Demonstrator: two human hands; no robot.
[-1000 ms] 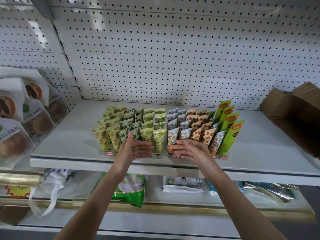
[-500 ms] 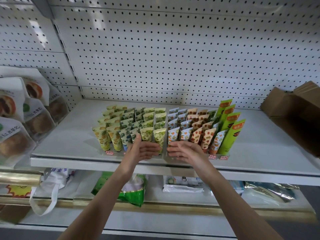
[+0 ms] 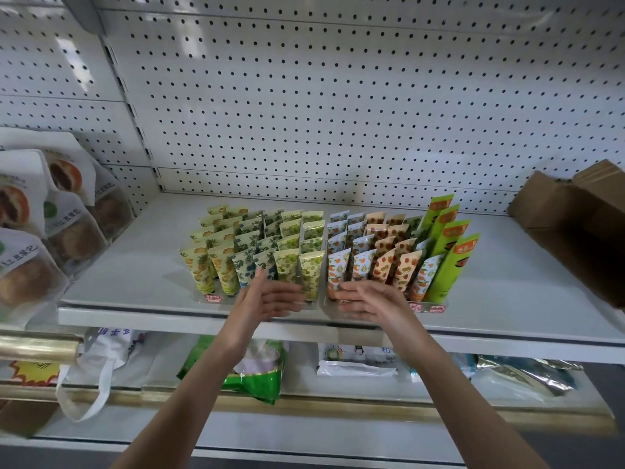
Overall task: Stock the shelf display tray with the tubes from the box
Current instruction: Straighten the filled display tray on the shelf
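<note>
Two clear display trays stand side by side on the white shelf (image 3: 142,275), packed with upright printed tubes. The left tray (image 3: 213,298) holds yellow, blue-leaf and green-grape tubes (image 3: 287,265). The right tray (image 3: 436,308) holds orange and strawberry tubes (image 3: 382,262) plus tall green tubes (image 3: 446,262) at its right side. My left hand (image 3: 267,299) is open with straight fingers in front of the left tray's right end. My right hand (image 3: 368,301) is open at the front left of the right tray. Neither hand holds a tube. The cardboard box (image 3: 575,225) lies at the shelf's right end.
Bagged pastries (image 3: 50,231) hang at the left. A perforated back panel (image 3: 338,96) closes the shelf behind. The lower shelf carries a green bag (image 3: 257,374), white packets (image 3: 358,362) and silver pouches (image 3: 527,374). A white carrier bag (image 3: 91,370) hangs at the lower left.
Both hands have drawn back slightly from the front tubes toward the shelf edge, with fingers still straight. The trays and tubes stay where they were.
</note>
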